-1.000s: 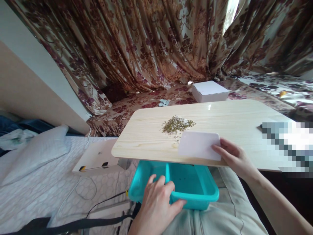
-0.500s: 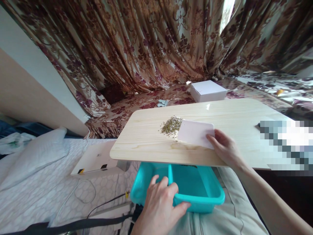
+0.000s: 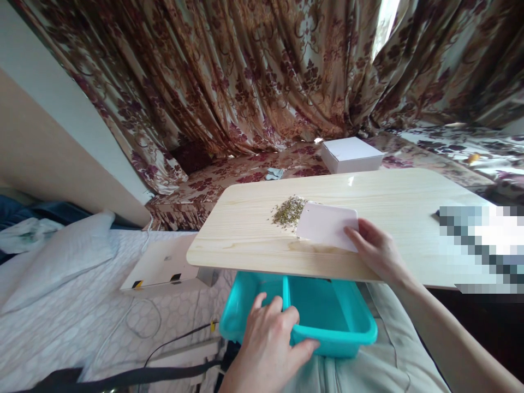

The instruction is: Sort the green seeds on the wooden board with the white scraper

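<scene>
My right hand pinches the near right corner of a thin white plastic sheet, a scraper-like rectangle lying low over the wooden tabletop. Its left edge touches a loose pile of small green and dark grains; their exact kind is too small to make out. Below the table's near edge, my left hand grips the front rim of a teal divided bin, thumb outside and fingers over the inside. One divider splits the bin, and its far part is hidden beneath the tabletop.
The light wooden table has rounded corners. A blurred-out item lies on its right end. Behind stand a white box and a small bluish cloth. A pale case and cables rest on the bed at left.
The view has shifted very slightly. Both hands keep their holds, and the white sheet stays at the pile's right side with hardly any visible movement.
</scene>
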Motion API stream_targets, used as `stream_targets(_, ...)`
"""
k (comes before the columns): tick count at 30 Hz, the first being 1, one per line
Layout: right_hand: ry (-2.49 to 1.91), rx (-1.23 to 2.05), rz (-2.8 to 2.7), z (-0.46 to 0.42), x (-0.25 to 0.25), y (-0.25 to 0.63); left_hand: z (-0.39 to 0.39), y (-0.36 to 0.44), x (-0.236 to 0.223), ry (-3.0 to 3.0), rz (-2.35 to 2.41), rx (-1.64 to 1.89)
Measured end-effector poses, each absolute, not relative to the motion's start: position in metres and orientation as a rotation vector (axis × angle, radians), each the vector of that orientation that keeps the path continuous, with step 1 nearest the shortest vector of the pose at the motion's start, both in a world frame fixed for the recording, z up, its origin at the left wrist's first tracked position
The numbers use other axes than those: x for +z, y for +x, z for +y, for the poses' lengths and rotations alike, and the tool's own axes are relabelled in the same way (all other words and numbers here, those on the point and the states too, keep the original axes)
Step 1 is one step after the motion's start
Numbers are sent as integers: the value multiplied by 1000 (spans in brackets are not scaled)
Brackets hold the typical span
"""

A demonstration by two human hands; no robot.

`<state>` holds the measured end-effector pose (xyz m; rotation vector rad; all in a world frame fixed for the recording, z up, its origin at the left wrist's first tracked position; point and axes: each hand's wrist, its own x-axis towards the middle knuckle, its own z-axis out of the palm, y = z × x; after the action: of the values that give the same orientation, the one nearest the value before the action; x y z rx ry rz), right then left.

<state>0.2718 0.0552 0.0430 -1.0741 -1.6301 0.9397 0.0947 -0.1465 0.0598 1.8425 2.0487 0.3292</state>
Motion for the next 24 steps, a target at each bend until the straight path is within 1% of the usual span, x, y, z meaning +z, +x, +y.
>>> stream_targets(4, -1089, 916, -1639, 55, 44, 271, -146, 94, 59, 1848, 2038, 340)
stream_targets(10, -1034, 1004, -1623, 52, 47, 270, -147, 95, 58, 1872, 2039, 339)
stream_targets(16, -1044, 989, -1626, 52, 48, 270, -148, 94, 58, 1892, 2043, 350)
stream_targets(24, -1016, 1046, -1595, 52, 48, 271, -147, 95, 59, 1868, 2053, 331)
